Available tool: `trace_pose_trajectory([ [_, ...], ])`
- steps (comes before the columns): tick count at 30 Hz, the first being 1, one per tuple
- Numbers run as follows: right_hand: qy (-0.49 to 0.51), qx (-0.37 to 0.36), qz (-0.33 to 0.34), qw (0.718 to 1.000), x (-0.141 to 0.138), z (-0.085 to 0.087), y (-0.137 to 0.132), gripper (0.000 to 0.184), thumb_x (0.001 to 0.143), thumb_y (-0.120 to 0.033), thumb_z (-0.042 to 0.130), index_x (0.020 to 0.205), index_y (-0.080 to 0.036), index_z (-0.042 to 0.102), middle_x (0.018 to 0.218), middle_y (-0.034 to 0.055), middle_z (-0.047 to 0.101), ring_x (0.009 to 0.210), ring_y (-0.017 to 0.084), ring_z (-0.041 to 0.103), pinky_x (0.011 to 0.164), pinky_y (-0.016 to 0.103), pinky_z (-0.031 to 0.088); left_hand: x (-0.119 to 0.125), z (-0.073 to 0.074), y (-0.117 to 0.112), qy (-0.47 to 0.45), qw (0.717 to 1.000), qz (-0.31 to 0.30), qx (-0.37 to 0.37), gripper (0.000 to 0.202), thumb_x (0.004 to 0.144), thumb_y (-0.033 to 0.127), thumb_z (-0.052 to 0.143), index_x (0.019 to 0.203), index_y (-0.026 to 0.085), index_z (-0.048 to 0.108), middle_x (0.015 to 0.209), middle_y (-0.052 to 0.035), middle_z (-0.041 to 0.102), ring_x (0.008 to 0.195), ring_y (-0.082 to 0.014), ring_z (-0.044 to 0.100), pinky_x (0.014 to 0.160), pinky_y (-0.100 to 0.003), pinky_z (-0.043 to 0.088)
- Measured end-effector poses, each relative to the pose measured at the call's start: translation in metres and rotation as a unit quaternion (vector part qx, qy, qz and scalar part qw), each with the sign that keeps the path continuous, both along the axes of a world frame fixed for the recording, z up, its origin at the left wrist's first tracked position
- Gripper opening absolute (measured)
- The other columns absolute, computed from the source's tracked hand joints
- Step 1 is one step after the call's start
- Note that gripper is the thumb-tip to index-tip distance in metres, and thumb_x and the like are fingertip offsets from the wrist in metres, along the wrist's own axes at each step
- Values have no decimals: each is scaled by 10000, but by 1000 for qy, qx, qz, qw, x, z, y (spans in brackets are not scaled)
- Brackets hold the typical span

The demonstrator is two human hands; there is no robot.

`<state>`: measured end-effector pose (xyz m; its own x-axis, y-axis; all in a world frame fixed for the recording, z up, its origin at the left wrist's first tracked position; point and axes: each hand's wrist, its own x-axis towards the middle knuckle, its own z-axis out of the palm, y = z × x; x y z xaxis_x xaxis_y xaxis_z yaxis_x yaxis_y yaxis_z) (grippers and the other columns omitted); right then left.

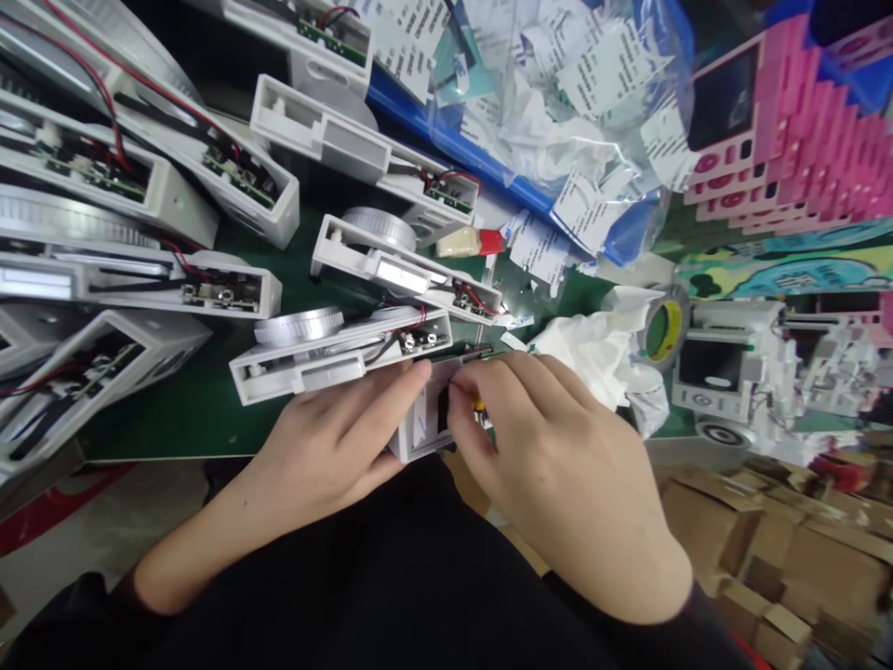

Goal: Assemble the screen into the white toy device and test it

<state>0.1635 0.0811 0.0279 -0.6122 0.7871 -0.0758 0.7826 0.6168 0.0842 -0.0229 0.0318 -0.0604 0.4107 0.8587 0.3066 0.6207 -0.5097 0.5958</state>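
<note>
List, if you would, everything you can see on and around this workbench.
white plastic housings with circuit boards: at least seven, white with green boards, spread across the mat
silver knurled dials: at least three, silver, on housings
work mat: one, dark green, under the housings
clear plastic bag of labels: one, clear and white, top centre
tube with red cap: one, cream and red, centre
crumpled tissue: one heap, white, right of centre
tape roll: one, yellow-green, right
pink plastic frames: several, pink, top right
cardboard boxes: several, brown, lower right
held housing: one, white, between the hands
left hand: one, holding the held housing
right hand: one, fingers at the held housing
</note>
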Motion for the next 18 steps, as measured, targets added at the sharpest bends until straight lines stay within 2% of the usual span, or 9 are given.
trace_pose_trajectory([
  [4, -11, 25, 14, 1000, -5, -1, -2, 161, 874, -69, 569, 757, -166, 622, 653, 36, 591, 609, 200, 604, 498, 299, 419, 0, 1, 1, 2, 999, -6, 32, 519, 953, 177, 606, 1426, 29, 452, 1239, -186, 735, 1186, -270, 710, 1023, -354, 586],
  [9, -5, 27, 7, 1000, 2, -1, 2, 201, 912, -111, 564, 727, -176, 611, 637, 27, 593, 608, 194, 602, 518, 305, 436, -1, 0, 0, 4, 1000, -7, 27, 509, 957, 152, 562, 1437, 32, 442, 1296, -180, 717, 1208, -255, 701, 988, -344, 598],
  [13, 48, -18, -6, 999, 10, 0, 4, 164, 931, -152, 593, 776, -149, 646, 674, 30, 628, 630, 195, 627, 561, 322, 472, -2, -1, -1, 5, 1000, -8, 24, 562, 936, 148, 597, 1459, 37, 425, 1317, -170, 710, 1200, -248, 703, 944, -325, 613],
  [18, 33, -27, 5, 999, 9, 2, 4, 151, 940, -166, 597, 823, -131, 685, 718, 46, 662, 656, 229, 671, 516, 335, 450, -1, 0, 0, 0, 999, -5, 35, 521, 937, 141, 595, 1426, 17, 463, 1282, -170, 725, 1170, -238, 713, 913, -322, 620],
])
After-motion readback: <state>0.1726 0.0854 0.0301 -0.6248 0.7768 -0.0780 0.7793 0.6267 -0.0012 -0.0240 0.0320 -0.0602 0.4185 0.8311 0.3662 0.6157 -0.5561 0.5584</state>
